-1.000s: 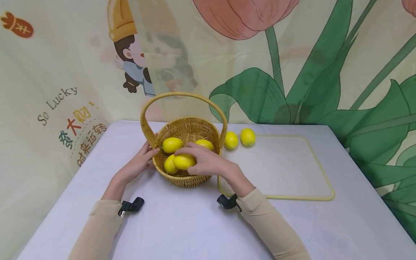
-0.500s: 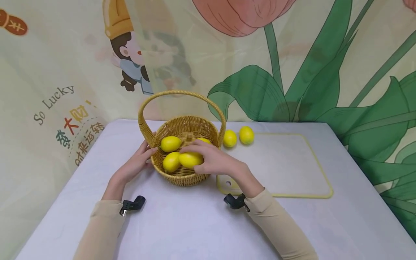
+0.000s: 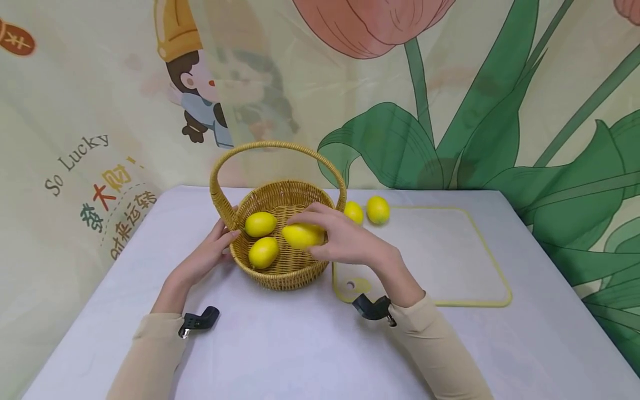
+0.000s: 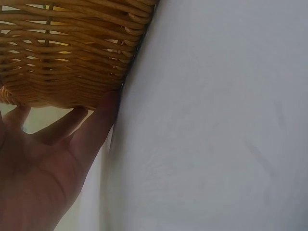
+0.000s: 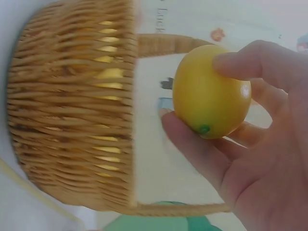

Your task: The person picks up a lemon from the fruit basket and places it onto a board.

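A lemon (image 5: 209, 91) is held between the thumb and fingers of my right hand (image 3: 350, 236); the right wrist view shows its green stem tip. In the head view this lemon overlaps the inside of the wicker basket (image 3: 285, 282). Two more lemons, a rear one (image 3: 260, 224) and a front one (image 3: 263, 253), lie in the basket's left half. My left hand (image 3: 207, 253) rests against the basket's left side near the handle foot. The left wrist view shows the left fingers (image 4: 98, 122) extended and touching the woven wall.
A white cutting board (image 3: 425, 261) with a yellow edge lies right of the basket. At its back left corner are two lemons, one (image 3: 378, 210) in full view and one (image 3: 354, 213) partly covered. The basket's tall arched handle (image 3: 275, 144) stands up. A printed cloth hangs behind.
My right hand has moved right with its lemon, apart from the front-left lemon in the basket. The lemon at the basket's right is now hidden by that hand. My left hand stays at the basket.
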`<move>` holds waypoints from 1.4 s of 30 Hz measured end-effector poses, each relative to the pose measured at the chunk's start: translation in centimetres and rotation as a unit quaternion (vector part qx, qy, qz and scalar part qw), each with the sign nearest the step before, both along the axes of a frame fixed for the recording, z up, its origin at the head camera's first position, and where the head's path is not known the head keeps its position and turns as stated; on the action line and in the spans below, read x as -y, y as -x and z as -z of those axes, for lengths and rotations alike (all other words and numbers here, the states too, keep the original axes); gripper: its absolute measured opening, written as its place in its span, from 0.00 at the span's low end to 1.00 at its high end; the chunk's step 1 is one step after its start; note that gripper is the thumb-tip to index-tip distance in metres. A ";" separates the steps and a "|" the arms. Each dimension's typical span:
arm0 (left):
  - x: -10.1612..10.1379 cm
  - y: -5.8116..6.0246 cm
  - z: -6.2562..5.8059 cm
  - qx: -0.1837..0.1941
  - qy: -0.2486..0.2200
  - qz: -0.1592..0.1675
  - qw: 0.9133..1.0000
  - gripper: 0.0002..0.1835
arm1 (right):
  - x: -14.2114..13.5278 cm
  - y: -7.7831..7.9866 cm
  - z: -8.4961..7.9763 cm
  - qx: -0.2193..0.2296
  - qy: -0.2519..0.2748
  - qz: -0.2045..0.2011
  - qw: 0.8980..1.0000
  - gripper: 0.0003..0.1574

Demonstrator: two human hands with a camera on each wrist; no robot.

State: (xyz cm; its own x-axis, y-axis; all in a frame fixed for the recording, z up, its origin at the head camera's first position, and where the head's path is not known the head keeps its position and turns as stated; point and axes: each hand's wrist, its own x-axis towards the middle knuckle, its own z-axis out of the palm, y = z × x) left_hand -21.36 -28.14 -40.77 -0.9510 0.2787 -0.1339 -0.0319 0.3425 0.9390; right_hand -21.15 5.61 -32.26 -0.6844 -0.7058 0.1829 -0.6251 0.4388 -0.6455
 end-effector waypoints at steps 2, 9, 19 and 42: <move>0.1 0.0 0.0 0.000 0.002 0.000 1.000 0.37 | -0.5 -0.1 -0.5 -0.003 0.008 0.003 1.000 0.38; 0.2 0.1 -0.1 -0.003 0.004 0.000 1.000 0.37 | -2.3 -0.2 -2.3 0.011 0.054 0.006 0.998 0.38; 0.0 0.1 -0.4 -0.004 0.004 0.000 1.000 0.36 | -4.8 -0.1 -3.5 0.023 0.126 0.027 0.991 0.35; 0.0 0.0 0.2 -0.008 -0.003 -0.002 1.000 0.37 | -9.9 1.9 -3.2 0.000 0.145 0.172 0.974 0.34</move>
